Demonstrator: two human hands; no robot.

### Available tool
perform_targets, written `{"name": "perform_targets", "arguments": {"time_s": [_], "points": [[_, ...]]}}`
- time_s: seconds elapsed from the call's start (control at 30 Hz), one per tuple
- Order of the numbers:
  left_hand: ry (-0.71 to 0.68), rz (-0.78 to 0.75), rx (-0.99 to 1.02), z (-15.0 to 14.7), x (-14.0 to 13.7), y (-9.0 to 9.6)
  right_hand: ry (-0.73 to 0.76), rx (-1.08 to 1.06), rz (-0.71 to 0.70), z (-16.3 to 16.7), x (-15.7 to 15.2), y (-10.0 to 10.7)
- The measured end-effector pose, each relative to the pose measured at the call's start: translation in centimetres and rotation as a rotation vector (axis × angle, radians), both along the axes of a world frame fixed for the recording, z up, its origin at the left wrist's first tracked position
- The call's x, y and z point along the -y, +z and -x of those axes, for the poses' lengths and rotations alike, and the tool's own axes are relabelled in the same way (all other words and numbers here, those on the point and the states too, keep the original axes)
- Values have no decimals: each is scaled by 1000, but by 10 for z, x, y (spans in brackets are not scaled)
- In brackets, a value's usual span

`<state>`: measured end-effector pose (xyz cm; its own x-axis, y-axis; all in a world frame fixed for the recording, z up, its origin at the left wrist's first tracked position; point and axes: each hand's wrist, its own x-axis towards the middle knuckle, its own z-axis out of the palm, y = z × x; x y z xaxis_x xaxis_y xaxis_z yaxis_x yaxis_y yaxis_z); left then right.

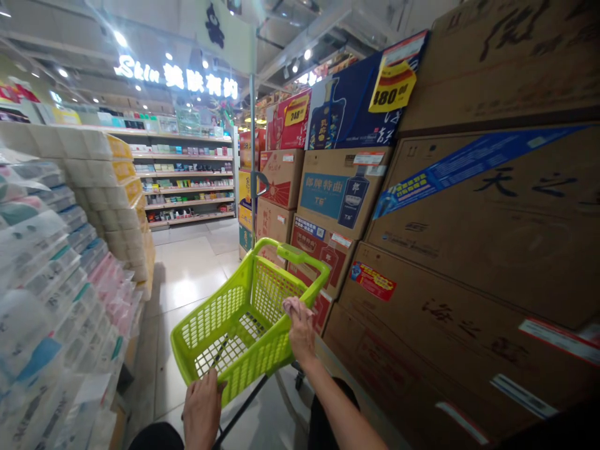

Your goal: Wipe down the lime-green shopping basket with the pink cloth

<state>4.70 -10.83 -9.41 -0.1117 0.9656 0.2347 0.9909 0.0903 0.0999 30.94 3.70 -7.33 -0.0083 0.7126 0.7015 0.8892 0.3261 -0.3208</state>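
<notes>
Left hand [202, 406] curls over the near front corner of the green cart [269, 359]; the right hand [301, 331] clamps a pink cloth [291, 304] against its near rim, toward the handle [300, 255]. The basket lies just beyond both grips, cartons [344, 190] to its right.

This was a supermarket: to the right of the lime-green shopping cart [255, 369] rose stacked liquor cartons [323, 195] with yellow price tags [394, 85], to its left lay piled plastic-wrapped packs [51, 287], and beyond it stood stocked shelves [190, 187] below a glowing "Skin" sign [174, 75].
</notes>
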Motion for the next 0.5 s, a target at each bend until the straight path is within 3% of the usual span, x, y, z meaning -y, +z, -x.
{"name": "perform_targets", "arguments": {"time_s": [0.13, 0.23, 0.27, 0.4, 0.5], "points": [[51, -29, -55, -22, -7, 1, 278, 82, -17, 75, 58, -50], [56, -32, -55, -30, -10, 2, 438, 136, -6, 77, 65, -47], [55, -34, -52, -31, -10, 2, 441, 147, 18, 65, 56, -38], [41, -69, -47, -34, -9, -1, 201, 64, 80, 16, 12, -3], [24, -105, 2, -39, -6, -8, 115, 11, 101, 34, 21, -7]]}}
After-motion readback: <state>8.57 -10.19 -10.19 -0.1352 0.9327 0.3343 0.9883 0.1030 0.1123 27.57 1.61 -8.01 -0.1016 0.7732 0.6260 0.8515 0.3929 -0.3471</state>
